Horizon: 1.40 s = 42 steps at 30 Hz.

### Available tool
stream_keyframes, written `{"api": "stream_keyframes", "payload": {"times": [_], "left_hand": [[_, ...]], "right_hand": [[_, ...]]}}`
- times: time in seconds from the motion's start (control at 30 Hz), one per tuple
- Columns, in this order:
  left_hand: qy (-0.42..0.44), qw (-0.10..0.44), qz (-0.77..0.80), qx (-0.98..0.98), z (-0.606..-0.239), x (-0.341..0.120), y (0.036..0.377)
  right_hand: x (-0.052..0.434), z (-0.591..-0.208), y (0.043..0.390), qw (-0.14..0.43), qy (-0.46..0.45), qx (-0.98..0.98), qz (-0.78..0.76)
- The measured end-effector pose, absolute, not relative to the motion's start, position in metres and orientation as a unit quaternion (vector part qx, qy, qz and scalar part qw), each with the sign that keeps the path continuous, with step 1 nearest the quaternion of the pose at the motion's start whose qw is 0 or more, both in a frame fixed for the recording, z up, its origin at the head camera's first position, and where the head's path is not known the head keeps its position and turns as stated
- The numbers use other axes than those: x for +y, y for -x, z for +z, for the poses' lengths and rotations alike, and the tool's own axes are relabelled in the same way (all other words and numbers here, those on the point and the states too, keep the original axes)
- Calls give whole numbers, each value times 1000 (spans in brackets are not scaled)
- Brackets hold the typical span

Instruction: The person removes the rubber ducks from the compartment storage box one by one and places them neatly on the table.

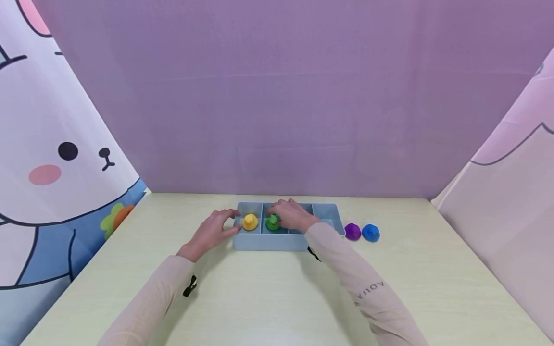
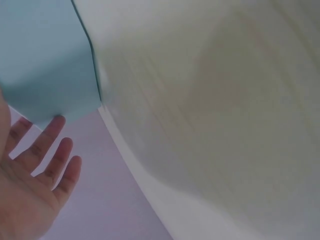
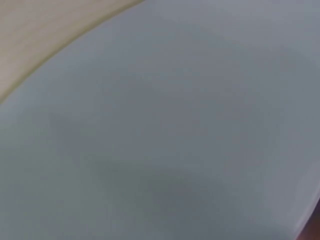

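A light blue tray (image 1: 268,242) with several compartments sits on the pale table (image 1: 268,298). A yellow duck (image 1: 250,222) stands in its left compartment and a green duck (image 1: 272,222) in the one beside it. My right hand (image 1: 278,214) reaches into the tray, its fingers curled over the green duck. My left hand (image 1: 229,220) rests at the tray's left end. In the left wrist view its fingers (image 2: 56,165) are straight, one tip touching the tray (image 2: 45,55). The right wrist view is filled by the blurred tray surface (image 3: 175,140).
A purple duck (image 1: 352,231) and a blue duck (image 1: 371,232) stand on the table just right of the tray. A purple backdrop rises behind, with cartoon-printed cloth walls at the left and right.
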<state>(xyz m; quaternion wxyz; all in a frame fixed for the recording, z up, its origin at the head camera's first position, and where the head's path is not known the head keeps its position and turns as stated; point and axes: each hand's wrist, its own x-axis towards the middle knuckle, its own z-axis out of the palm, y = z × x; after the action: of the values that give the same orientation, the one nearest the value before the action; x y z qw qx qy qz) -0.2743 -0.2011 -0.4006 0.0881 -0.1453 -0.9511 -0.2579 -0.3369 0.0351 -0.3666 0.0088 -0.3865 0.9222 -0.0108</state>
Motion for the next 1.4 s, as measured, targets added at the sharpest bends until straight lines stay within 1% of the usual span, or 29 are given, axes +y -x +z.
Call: {"api": "stream_keyframes", "payload": {"times": [0.63, 0.8, 1.1, 1.4], "left_hand": [[146, 93, -263, -949, -401, -201, 274], [150, 98, -259, -949, -401, -202, 274], [143, 93, -258, -951, -401, -201, 275], [146, 96, -259, -950, -401, -201, 274]], "right_hand": [[37, -364, 335, -4, 391, 920, -6], [38, -361, 335, -17, 398, 917, -1], [39, -350, 331, -38, 409, 912, 3], [45, -334, 325, -34, 417, 908, -28]]}}
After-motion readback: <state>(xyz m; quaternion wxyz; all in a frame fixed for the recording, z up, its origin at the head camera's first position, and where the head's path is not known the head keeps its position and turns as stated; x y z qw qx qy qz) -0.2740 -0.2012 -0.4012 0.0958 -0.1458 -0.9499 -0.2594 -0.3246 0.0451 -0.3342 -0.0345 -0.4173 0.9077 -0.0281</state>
